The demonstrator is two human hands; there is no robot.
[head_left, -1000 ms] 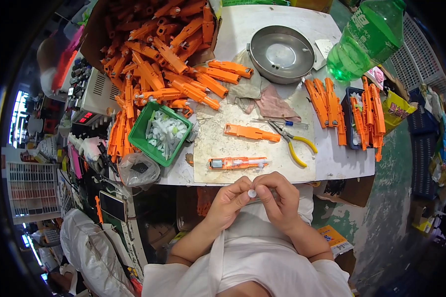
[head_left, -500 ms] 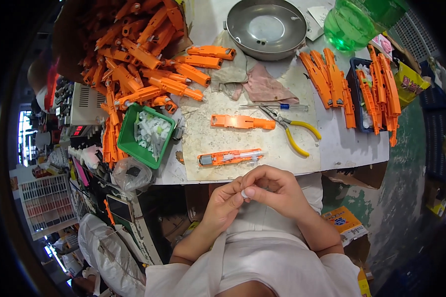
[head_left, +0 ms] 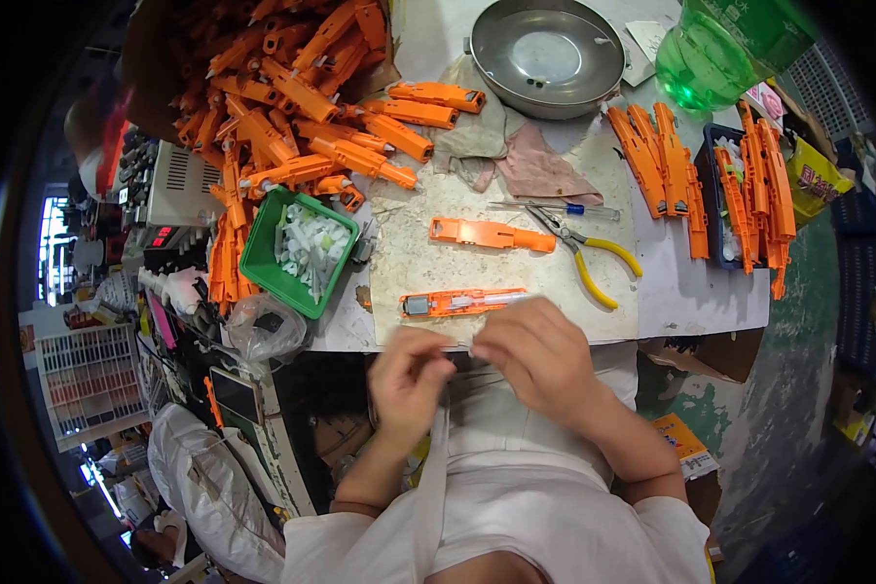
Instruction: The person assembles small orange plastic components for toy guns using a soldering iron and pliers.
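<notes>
Both my hands are off the table's front edge, a short gap between them. My left hand (head_left: 409, 383), blurred by motion, has its fingers curled in toward the thumb. In my right hand (head_left: 543, 362) the thumb and fingertips come together in a pinch. Whatever either hand holds is too small or smeared to make out. Just beyond them lies an open orange plastic housing (head_left: 448, 303) with a grey block and a clear-white rod inside; my right fingers overlap its right end. Farther back rests a closed orange housing (head_left: 492, 235).
Yellow-handled pliers (head_left: 599, 265) and a screwdriver (head_left: 565, 208) lie right of the housings. A green bin (head_left: 256, 263) of white parts and piled orange housings (head_left: 292, 92) stand left. At the back are a metal bowl (head_left: 477, 73), cloths (head_left: 545, 170) and a blue bin (head_left: 703, 175).
My hands have come apart, from touching around a small white piece. The left went left, the right slightly up toward the open housing. The whole view has shifted a little.
</notes>
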